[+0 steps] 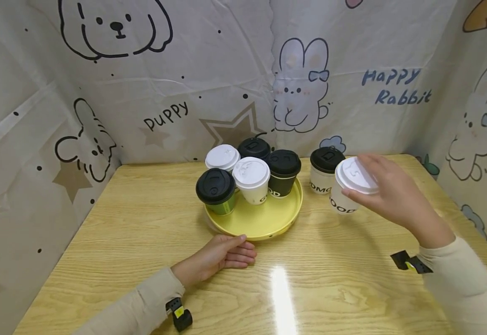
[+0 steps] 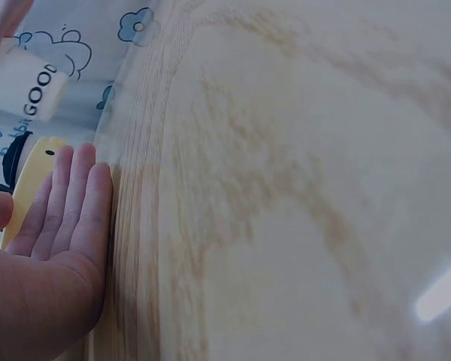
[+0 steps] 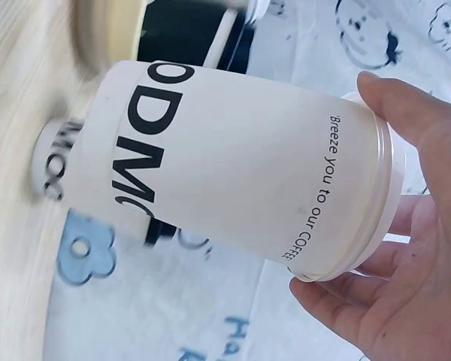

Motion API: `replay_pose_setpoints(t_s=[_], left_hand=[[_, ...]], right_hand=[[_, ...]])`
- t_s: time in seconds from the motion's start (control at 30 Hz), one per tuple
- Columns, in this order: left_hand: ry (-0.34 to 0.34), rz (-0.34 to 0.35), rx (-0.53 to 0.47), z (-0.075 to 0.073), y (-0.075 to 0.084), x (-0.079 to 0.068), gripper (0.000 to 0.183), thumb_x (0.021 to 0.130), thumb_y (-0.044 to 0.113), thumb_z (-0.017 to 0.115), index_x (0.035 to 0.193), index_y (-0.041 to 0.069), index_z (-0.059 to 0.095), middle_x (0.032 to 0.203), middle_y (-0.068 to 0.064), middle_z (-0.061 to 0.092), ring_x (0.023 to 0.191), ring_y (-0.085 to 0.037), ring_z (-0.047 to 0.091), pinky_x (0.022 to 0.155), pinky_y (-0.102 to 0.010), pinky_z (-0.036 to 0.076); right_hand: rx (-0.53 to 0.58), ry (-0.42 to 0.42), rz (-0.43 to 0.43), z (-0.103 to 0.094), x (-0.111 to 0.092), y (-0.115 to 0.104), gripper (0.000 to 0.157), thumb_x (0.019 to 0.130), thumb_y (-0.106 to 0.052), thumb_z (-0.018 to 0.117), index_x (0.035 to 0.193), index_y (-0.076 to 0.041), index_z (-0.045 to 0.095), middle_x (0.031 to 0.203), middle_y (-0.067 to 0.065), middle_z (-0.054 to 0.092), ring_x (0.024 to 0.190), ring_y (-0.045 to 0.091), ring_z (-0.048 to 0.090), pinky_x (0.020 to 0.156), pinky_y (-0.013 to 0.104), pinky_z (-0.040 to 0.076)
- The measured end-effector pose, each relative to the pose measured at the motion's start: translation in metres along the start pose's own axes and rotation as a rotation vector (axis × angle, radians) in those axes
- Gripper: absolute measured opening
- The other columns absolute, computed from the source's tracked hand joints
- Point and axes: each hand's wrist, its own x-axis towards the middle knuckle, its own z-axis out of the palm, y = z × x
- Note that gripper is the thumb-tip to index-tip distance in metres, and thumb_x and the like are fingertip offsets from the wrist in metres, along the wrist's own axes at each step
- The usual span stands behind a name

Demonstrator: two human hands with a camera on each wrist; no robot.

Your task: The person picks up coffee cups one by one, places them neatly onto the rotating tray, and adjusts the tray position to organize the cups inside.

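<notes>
My right hand (image 1: 394,195) grips a white paper coffee cup (image 3: 233,158) with a white lid around the lid end, thumb on one side and fingers on the other. In the head view that cup is upright in front of a white cup with a black lid (image 1: 326,160). My left hand (image 1: 220,256) lies palm up at the near edge of a round yellow tray (image 1: 264,228), its fingers straight and its thumb at the rim. Several lidded cups stand on the tray: a green one (image 1: 216,190), two with white lids, and black-lidded ones (image 1: 284,172) behind.
A wooden table (image 1: 143,209) carries everything, with a glare streak near its front. Printed cloth (image 1: 226,60) hangs along the back and both sides. The black-lidded white cup stands on the wood right of the tray.
</notes>
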Motion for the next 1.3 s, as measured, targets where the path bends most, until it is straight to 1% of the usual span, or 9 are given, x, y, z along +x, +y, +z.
replay_pose_setpoints(t_s=[0.07, 0.13, 0.27, 0.43, 0.5, 0.57, 0.8, 1.03, 1.3], left_hand=[[-0.002, 0.002, 0.001, 0.0, 0.0, 0.0, 0.051, 0.1, 0.033, 0.051, 0.121, -0.013, 0.057, 0.109, -0.019, 0.069, 0.094, -0.02, 0.07, 0.087, -0.035, 0.055], [-0.002, 0.003, 0.001, 0.001, 0.0, 0.0, 0.051, 0.1, 0.034, 0.051, 0.121, -0.013, 0.057, 0.108, -0.019, 0.069, 0.095, -0.021, 0.07, 0.087, -0.035, 0.055], [-0.002, 0.004, -0.008, 0.0, -0.001, 0.0, 0.052, 0.1, 0.033, 0.051, 0.122, -0.013, 0.056, 0.108, -0.018, 0.069, 0.095, -0.021, 0.069, 0.087, -0.035, 0.055], [0.0, 0.001, -0.026, 0.0, -0.001, 0.001, 0.051, 0.099, 0.033, 0.052, 0.121, -0.013, 0.056, 0.107, -0.018, 0.07, 0.095, -0.021, 0.069, 0.087, -0.036, 0.055], [0.004, -0.001, -0.028, 0.0, -0.001, 0.001, 0.051, 0.099, 0.033, 0.052, 0.121, -0.013, 0.056, 0.106, -0.018, 0.07, 0.094, -0.021, 0.07, 0.087, -0.036, 0.055], [0.01, -0.004, -0.026, 0.0, 0.0, 0.001, 0.051, 0.1, 0.033, 0.051, 0.121, -0.013, 0.056, 0.106, -0.019, 0.07, 0.094, -0.021, 0.07, 0.086, -0.036, 0.056], [0.003, -0.004, -0.021, 0.001, 0.001, 0.0, 0.052, 0.1, 0.032, 0.05, 0.123, -0.014, 0.054, 0.108, -0.022, 0.068, 0.095, -0.023, 0.069, 0.087, -0.036, 0.055], [-0.007, -0.01, -0.024, 0.0, 0.001, -0.001, 0.052, 0.1, 0.033, 0.05, 0.122, -0.013, 0.055, 0.108, -0.021, 0.068, 0.097, -0.024, 0.069, 0.089, -0.038, 0.055], [-0.005, -0.006, -0.031, 0.0, 0.0, 0.001, 0.05, 0.1, 0.031, 0.049, 0.121, -0.014, 0.055, 0.108, -0.022, 0.068, 0.096, -0.024, 0.069, 0.088, -0.038, 0.055]], right_hand=[[0.009, 0.021, -0.05, 0.002, 0.0, -0.013, 0.084, 0.078, -0.036, 0.079, 0.144, -0.003, 0.039, 0.141, 0.023, 0.043, 0.119, 0.043, 0.046, 0.087, 0.06, 0.046], [0.016, 0.032, -0.088, 0.008, 0.0, -0.025, 0.087, 0.077, -0.035, 0.08, 0.146, -0.005, 0.036, 0.143, 0.022, 0.043, 0.122, 0.042, 0.045, 0.089, 0.059, 0.047], [0.032, 0.033, -0.163, 0.023, 0.001, -0.051, 0.093, 0.077, -0.036, 0.08, 0.15, -0.008, 0.029, 0.147, 0.019, 0.039, 0.127, 0.039, 0.043, 0.093, 0.058, 0.047], [0.086, 0.055, -0.288, 0.043, 0.01, -0.077, 0.092, 0.077, -0.041, 0.079, 0.149, -0.008, 0.032, 0.145, 0.015, 0.043, 0.129, 0.035, 0.042, 0.101, 0.055, 0.042], [0.101, 0.055, -0.322, 0.049, 0.014, -0.086, 0.091, 0.077, -0.043, 0.078, 0.149, -0.009, 0.033, 0.143, 0.014, 0.045, 0.129, 0.035, 0.043, 0.104, 0.054, 0.039], [0.115, 0.044, -0.347, 0.056, 0.018, -0.094, 0.09, 0.077, -0.045, 0.077, 0.148, -0.009, 0.035, 0.142, 0.014, 0.046, 0.128, 0.034, 0.044, 0.104, 0.052, 0.039], [0.125, -0.007, -0.4, 0.08, 0.03, -0.112, 0.086, 0.078, -0.048, 0.075, 0.144, -0.005, 0.04, 0.14, 0.013, 0.047, 0.127, 0.029, 0.045, 0.103, 0.045, 0.042], [0.124, -0.033, -0.417, 0.099, 0.037, -0.122, 0.084, 0.078, -0.049, 0.075, 0.142, -0.004, 0.043, 0.138, 0.013, 0.048, 0.126, 0.03, 0.046, 0.104, 0.045, 0.042], [0.122, -0.034, -0.48, 0.117, 0.042, -0.127, 0.084, 0.079, -0.049, 0.075, 0.14, -0.001, 0.044, 0.138, 0.016, 0.049, 0.125, 0.031, 0.047, 0.104, 0.046, 0.041]])
